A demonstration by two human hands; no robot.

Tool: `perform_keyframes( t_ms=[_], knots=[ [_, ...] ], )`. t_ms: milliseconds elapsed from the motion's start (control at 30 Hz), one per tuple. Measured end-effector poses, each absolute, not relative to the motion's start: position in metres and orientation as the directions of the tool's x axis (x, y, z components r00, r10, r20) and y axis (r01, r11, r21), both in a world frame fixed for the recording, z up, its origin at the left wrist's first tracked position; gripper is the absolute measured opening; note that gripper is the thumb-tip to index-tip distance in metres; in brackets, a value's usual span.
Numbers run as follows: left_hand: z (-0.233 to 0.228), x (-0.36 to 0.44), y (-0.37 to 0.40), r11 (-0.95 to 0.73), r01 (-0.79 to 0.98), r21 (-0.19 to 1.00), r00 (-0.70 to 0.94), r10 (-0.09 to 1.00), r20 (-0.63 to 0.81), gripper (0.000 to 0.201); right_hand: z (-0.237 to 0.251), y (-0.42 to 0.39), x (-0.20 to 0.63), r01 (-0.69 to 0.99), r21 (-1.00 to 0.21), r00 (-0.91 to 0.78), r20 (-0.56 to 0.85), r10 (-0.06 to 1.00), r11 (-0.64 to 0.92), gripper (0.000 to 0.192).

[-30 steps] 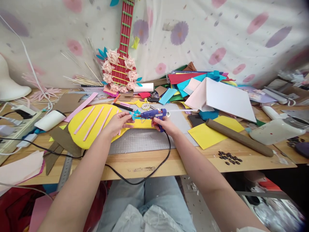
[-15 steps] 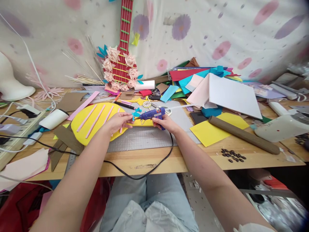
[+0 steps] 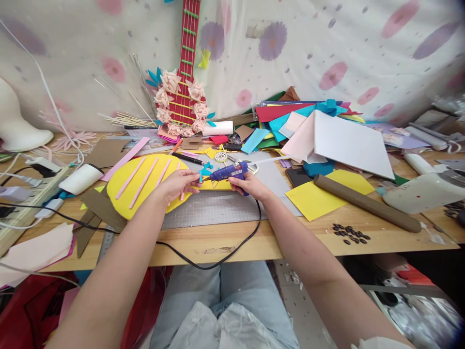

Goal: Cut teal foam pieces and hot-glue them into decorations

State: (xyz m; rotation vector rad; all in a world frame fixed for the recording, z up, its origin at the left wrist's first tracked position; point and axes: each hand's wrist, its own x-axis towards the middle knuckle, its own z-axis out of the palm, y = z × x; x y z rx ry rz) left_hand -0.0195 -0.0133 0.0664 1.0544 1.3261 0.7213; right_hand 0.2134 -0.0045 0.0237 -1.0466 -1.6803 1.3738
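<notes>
My right hand (image 3: 250,185) grips a blue hot glue gun (image 3: 228,172) whose nozzle points left, its black cord (image 3: 218,261) trailing off the table edge. My left hand (image 3: 177,184) pinches a small teal foam piece (image 3: 204,170) right at the nozzle tip. Both hands hover over a yellow guitar-shaped foam cutout (image 3: 145,186) carrying several pink strips (image 3: 142,180), which lies partly on a grey cutting mat (image 3: 218,208).
A red craft guitar with paper flowers (image 3: 181,102) leans on the floral backdrop. A heap of coloured sheets (image 3: 312,131), a brown roll (image 3: 366,203), yellow paper (image 3: 314,198) and dark beads (image 3: 350,233) lie right. A power strip (image 3: 22,194), cardboard scraps (image 3: 98,213) and a metal ruler (image 3: 103,245) lie left.
The view shifted slightly between the earliest frame and now; both hands and the glue gun keep nearly the same pose, with the nozzle at the teal piece.
</notes>
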Motion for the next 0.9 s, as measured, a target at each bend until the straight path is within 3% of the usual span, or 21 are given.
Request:
perform_keyframes(
  t_ms=[900],
  knots=[
    [0.0679, -0.0191, -0.0143, 0.393, 0.255, 0.884, 0.174, 0.88, -0.441, 0.014, 0.02, -0.0001, 0.2136, 0.142, -0.986, -0.329, 0.036, 0.944, 0.087, 0.044]
  ],
)
